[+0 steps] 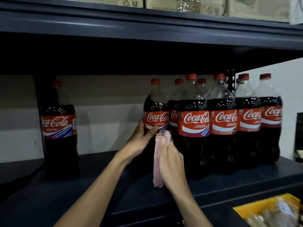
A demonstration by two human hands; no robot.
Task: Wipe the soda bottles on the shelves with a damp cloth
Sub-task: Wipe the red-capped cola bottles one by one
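**Dark Shelf Bay: Wipe Under Way on One Bottle**

Dark metal shelf (82,169) runs across the frame against a pale back wall, with cardboard boxes (180,4) on the level above and a yellow crate (246,208) at lower right.

1. Task status. Treat the job as being in its early-to-middle part. One lone bottle (59,128) stands well apart at centre left; it may be a finished one, but no frame confirms this. The bottle group (223,122) at centre right stands packed, bottles touching, in at least two rows. Nothing shows which of these are wiped, so count them as outstanding.

2. Work item. The held bottle (155,105) stands upright at frame centre, just beside the group's left edge.

3. Left hand (141,140). It grips the held bottle at the label's lower edge, thumb across the front and fingers passing behind, and steadies it.

4. Right hand (170,159). It is closed on the pink cloth (158,161) and holds it against the bottle's dark lower body, below the label. The cloth bunches above the fingers and hangs down past the wrist.
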